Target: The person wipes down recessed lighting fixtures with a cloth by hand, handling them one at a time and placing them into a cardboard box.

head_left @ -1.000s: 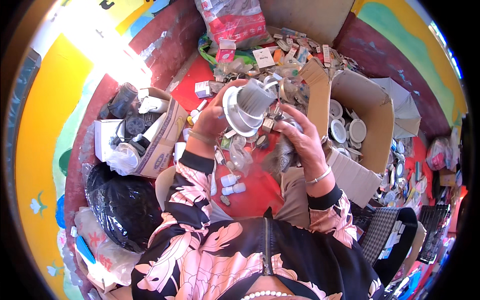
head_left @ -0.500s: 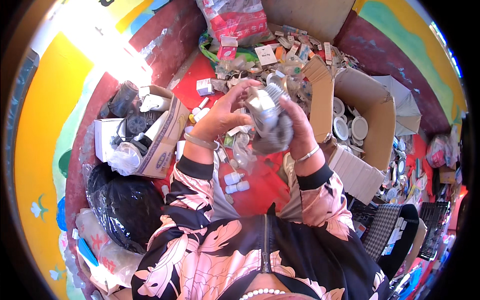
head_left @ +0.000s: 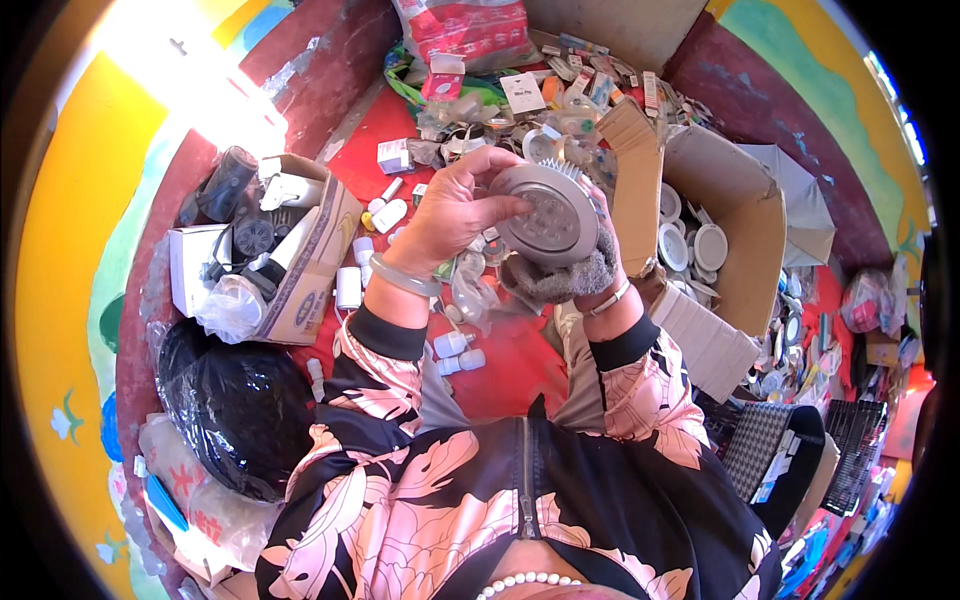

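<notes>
A round grey downlight [head_left: 548,215] with a ring of small dots on its face is held up in front of me, face toward the camera. My left hand [head_left: 452,212] grips its left rim, fingers on the face. My right hand [head_left: 600,262] supports it from below and behind through a grey cloth [head_left: 556,282]; most of that hand is hidden by the lamp and cloth. A pale bangle sits on my left wrist and a thin bracelet on my right.
A big open cardboard box [head_left: 735,235] with round white lamps stands at the right. A smaller box [head_left: 310,260] of dark parts sits at the left, a black plastic bag [head_left: 235,410] below it. Small white bulbs [head_left: 455,348] and packaging litter [head_left: 540,95] lie on the red floor.
The lamp has been turned from showing its white hollow to its flat grey face toward me. The grey cloth moved from over the lamp to beneath it.
</notes>
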`<state>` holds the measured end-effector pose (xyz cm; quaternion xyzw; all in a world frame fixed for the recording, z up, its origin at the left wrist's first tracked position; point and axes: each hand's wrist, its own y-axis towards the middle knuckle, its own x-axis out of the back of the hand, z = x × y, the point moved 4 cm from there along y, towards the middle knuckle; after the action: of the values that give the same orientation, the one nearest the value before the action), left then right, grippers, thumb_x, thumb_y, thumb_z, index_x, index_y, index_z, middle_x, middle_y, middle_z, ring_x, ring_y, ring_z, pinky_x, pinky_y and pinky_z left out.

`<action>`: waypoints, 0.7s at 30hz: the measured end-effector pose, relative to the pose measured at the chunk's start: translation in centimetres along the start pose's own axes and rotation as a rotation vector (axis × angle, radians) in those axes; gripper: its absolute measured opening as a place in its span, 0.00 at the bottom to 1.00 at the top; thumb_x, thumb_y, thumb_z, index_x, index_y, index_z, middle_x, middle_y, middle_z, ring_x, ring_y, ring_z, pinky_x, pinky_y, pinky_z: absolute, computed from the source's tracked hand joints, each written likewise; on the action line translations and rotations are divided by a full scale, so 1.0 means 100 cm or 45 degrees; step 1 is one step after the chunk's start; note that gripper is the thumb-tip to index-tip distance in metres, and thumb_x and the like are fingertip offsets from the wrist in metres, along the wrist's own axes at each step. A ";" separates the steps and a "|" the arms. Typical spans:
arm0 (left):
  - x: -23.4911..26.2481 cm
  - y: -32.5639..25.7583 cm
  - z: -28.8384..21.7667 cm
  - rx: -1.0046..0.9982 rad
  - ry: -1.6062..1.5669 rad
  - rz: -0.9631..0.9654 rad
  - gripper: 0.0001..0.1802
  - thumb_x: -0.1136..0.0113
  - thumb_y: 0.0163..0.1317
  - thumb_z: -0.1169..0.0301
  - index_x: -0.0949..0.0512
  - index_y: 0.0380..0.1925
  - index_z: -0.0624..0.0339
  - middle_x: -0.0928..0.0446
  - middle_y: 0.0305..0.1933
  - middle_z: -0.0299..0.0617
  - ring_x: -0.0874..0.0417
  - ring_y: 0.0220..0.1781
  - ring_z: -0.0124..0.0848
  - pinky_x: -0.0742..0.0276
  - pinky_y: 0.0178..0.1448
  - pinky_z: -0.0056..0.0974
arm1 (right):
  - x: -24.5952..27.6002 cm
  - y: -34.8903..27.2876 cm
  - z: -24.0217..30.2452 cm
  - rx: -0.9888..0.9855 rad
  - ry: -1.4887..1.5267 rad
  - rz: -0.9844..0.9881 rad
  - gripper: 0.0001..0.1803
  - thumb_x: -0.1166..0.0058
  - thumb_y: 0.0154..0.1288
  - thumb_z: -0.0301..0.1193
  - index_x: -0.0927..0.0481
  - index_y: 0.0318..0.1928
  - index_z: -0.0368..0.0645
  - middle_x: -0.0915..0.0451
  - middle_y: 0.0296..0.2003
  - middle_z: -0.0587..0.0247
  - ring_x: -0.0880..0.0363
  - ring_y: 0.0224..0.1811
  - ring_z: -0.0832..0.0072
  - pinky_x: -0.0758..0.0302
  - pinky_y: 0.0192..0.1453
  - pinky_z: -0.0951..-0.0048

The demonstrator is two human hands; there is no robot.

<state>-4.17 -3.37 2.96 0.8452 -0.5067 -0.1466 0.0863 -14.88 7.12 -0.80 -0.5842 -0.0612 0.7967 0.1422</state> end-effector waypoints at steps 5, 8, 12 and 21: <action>-0.002 0.004 0.005 -0.067 -0.182 -0.128 0.19 0.37 0.49 0.83 0.27 0.43 0.59 0.23 0.45 0.40 0.23 0.46 0.26 0.25 0.51 0.32 | -0.010 -0.007 0.015 0.659 -1.413 0.161 0.27 0.56 0.65 0.52 0.30 0.52 0.43 0.21 0.41 0.57 0.20 0.38 0.64 0.21 0.41 0.61; 0.000 0.001 -0.005 -0.092 -0.279 -0.224 0.19 0.37 0.49 0.84 0.26 0.42 0.60 0.23 0.43 0.41 0.22 0.45 0.27 0.24 0.50 0.32 | -0.005 -0.005 0.018 0.558 -1.359 0.256 0.29 0.54 0.62 0.55 0.28 0.51 0.43 0.21 0.34 0.60 0.22 0.26 0.69 0.23 0.25 0.69; 0.004 0.001 -0.002 -0.110 -0.324 -0.338 0.17 0.37 0.50 0.84 0.26 0.41 0.61 0.22 0.40 0.39 0.21 0.42 0.26 0.24 0.48 0.30 | 0.021 0.000 0.011 0.075 -0.538 0.023 0.30 0.54 0.61 0.57 0.26 0.47 0.44 0.23 0.26 0.65 0.27 0.19 0.78 0.28 0.21 0.79; 0.019 -0.002 0.016 -0.016 -0.126 -0.743 0.15 0.36 0.50 0.81 0.23 0.41 0.67 0.20 0.37 0.40 0.21 0.36 0.23 0.24 0.43 0.28 | 0.006 0.006 0.007 0.347 -0.544 -0.096 0.23 0.53 0.67 0.45 0.27 0.53 0.40 0.23 0.42 0.66 0.26 0.40 0.81 0.28 0.45 0.79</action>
<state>-3.64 -4.97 1.09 0.9464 -0.2449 -0.2095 0.0208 -15.76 6.78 -1.28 -0.3752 -0.0037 0.8972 0.2331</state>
